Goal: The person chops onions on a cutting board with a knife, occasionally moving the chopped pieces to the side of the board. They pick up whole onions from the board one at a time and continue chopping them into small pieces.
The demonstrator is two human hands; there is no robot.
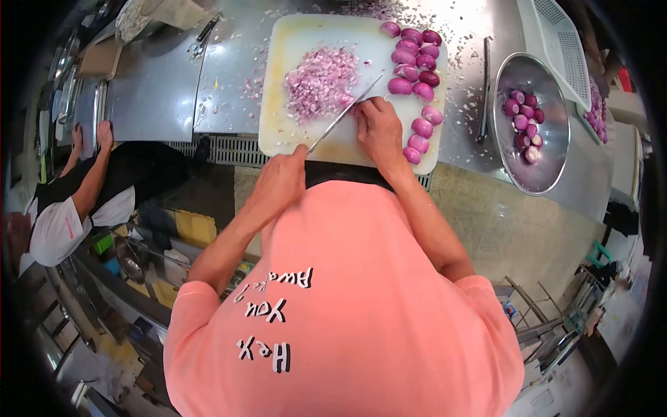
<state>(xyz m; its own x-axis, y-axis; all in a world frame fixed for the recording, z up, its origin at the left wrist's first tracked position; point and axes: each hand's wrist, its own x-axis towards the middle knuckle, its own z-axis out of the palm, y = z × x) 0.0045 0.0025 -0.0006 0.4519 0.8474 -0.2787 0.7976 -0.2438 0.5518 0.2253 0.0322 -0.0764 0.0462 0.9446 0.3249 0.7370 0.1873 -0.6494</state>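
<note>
My left hand (283, 179) is closed round the handle of a knife (338, 119), whose blade slants up to the right across the white cutting board (281, 42). On the other side of the blade, my right hand (379, 128) has its fingers curled down on a red onion, mostly hidden under them. A heap of chopped red onion (319, 83) lies left of the blade. Peeled red onions (406, 57) stand in rows along the board's right side, with several more (421, 135) lined up beside my right wrist.
A steel bowl (511, 149) with peeled onions sits at the right, near a dark rod (484, 90) and a white perforated basket (556, 42). Onion scraps litter the steel table (233, 76). Another person's hands (104, 134) rest at the counter edge on the left.
</note>
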